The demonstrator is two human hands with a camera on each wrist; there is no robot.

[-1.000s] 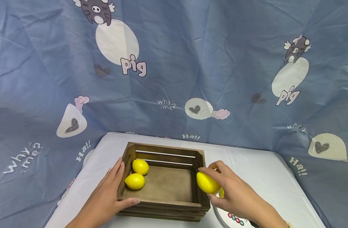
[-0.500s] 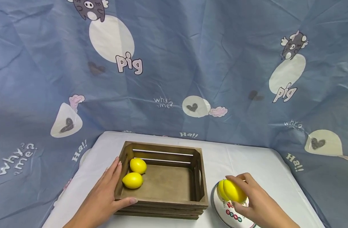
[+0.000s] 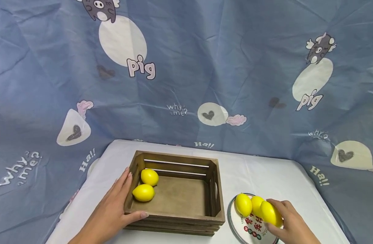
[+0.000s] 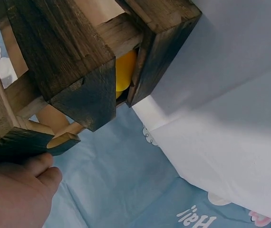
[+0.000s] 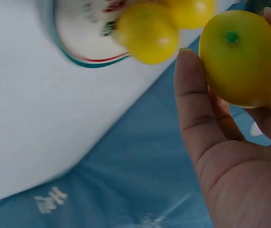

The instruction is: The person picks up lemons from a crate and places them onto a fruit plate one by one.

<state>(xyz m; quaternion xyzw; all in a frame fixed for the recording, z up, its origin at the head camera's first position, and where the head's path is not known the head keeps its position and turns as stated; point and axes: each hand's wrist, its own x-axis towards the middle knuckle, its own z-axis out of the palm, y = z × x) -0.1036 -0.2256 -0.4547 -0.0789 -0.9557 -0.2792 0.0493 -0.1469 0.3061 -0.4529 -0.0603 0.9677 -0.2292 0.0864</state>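
Observation:
My right hand [image 3: 291,223] holds a yellow lemon [image 3: 271,214] between thumb and fingers above the right side of a round white plate [image 3: 239,226]. Two more lemons, one at the left [image 3: 243,204] and one in the middle [image 3: 257,205], lie on that plate. In the right wrist view the held lemon [image 5: 242,57] shows a green spot. My left hand [image 3: 108,211] rests against the left end of a brown wooden crate [image 3: 174,217], thumb on its front edge. Inside the crate, at its left, are two lemons [image 3: 149,177] [image 3: 143,192].
The crate and plate stand side by side on a white-covered table [image 3: 259,169]. Behind them hangs a blue printed cloth [image 3: 180,67], which also shows along the sides of the table.
From beside the crate's right end, my right hand has moved right with its lemon, over the plate. Two lemons on the plate are now in plain view. My left hand stays at the crate.

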